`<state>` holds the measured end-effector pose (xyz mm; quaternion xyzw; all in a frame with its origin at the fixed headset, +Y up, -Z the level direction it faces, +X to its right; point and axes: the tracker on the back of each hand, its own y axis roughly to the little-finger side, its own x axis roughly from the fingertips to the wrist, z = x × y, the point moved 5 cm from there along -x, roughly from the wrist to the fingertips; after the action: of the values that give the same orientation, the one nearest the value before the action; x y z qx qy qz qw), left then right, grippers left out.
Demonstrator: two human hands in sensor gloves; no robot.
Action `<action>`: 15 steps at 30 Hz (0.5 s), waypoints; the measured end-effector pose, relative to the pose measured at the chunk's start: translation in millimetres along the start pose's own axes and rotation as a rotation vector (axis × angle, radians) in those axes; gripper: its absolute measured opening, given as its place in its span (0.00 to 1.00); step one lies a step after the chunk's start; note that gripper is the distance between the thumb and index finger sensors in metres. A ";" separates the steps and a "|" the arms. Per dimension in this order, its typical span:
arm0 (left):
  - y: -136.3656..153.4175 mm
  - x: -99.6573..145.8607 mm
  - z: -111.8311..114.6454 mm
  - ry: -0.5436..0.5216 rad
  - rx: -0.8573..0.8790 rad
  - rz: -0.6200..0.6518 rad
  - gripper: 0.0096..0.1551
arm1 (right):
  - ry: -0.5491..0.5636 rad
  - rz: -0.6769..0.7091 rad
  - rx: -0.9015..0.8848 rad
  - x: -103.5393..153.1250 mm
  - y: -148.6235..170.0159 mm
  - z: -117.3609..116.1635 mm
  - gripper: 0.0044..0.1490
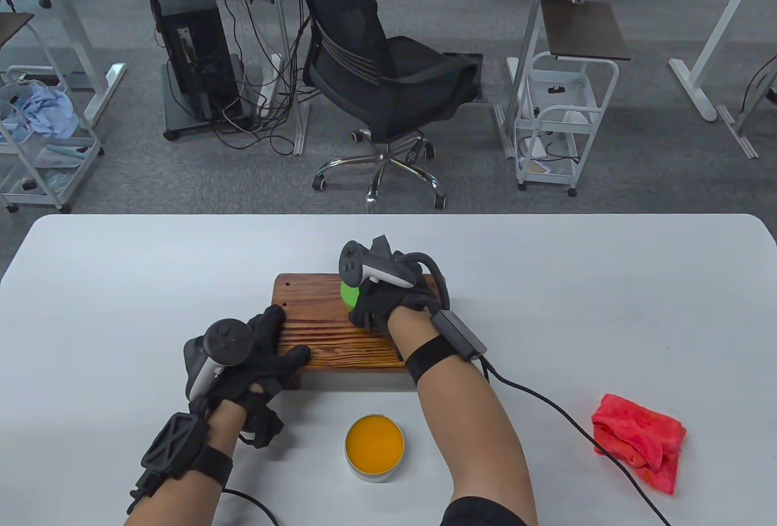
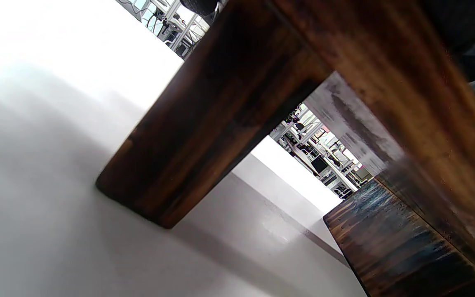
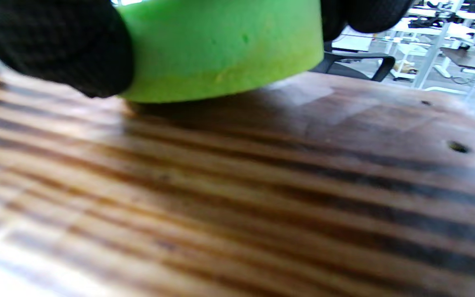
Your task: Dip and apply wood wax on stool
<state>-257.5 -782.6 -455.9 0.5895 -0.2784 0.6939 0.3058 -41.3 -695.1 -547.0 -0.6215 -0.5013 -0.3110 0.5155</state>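
Observation:
A small dark wooden stool (image 1: pixel 331 320) stands mid-table. My right hand (image 1: pixel 370 307) grips a green sponge (image 1: pixel 349 295) and presses it on the stool's seat near its middle. The right wrist view shows the sponge (image 3: pixel 221 45) flat on the striped seat (image 3: pixel 262 185), with black fingers (image 3: pixel 56 45) on its sides. My left hand (image 1: pixel 267 350) rests on the stool's near left corner, fingers spread over the seat. The left wrist view shows a stool leg (image 2: pixel 208 119) from below. A round tin of orange wax (image 1: pixel 374 447) sits open in front of the stool.
A crumpled red cloth (image 1: pixel 640 438) lies at the table's right front. My right glove's cable (image 1: pixel 546 398) trails across the table toward it. A black office chair (image 1: pixel 382 77) stands beyond the far table edge.

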 end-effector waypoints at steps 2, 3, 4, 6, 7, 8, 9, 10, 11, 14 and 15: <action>0.1 -0.1 0.1 0.001 0.001 0.000 0.68 | -0.019 -0.010 -0.009 1.3 6.7 1.3 0.65; 0.0 -0.1 0.1 0.000 0.002 0.001 0.68 | -0.017 -0.024 -0.012 -0.1 8.8 1.7 0.65; 0.0 -0.1 0.1 0.000 0.002 0.001 0.68 | -0.012 -0.038 -0.021 -2.5 10.2 1.9 0.65; 0.1 -0.1 0.0 0.000 0.002 0.000 0.68 | 0.010 -0.058 -0.056 -9.7 6.5 0.3 0.65; 0.1 -0.1 0.0 0.000 0.003 0.000 0.68 | 0.021 -0.052 -0.060 -11.9 1.5 -0.6 0.65; 0.1 -0.1 -0.1 0.000 0.003 0.000 0.68 | 0.030 -0.035 -0.060 -11.9 -3.6 -1.1 0.64; 0.1 -0.1 -0.2 0.001 0.002 0.001 0.68 | 0.031 -0.018 -0.060 -11.2 -6.4 -1.2 0.64; 0.2 -0.1 -0.2 0.001 0.003 0.001 0.68 | 0.021 0.006 -0.064 -9.0 -8.7 -1.2 0.64; 0.2 -0.1 -0.2 0.001 0.004 0.001 0.68 | 0.013 0.014 -0.060 -7.4 -8.6 -0.6 0.64; 0.2 -0.1 -0.2 0.001 0.004 0.001 0.68 | -0.007 -0.008 -0.066 -8.5 -2.1 2.1 0.64; 0.2 -0.1 -0.2 0.001 0.004 0.001 0.68 | -0.003 -0.023 -0.081 -11.5 -2.2 2.2 0.64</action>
<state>-257.8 -782.6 -456.0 0.5896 -0.2771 0.6950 0.3043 -47.2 -696.6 -557.3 -0.6362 -0.4963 -0.3361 0.4857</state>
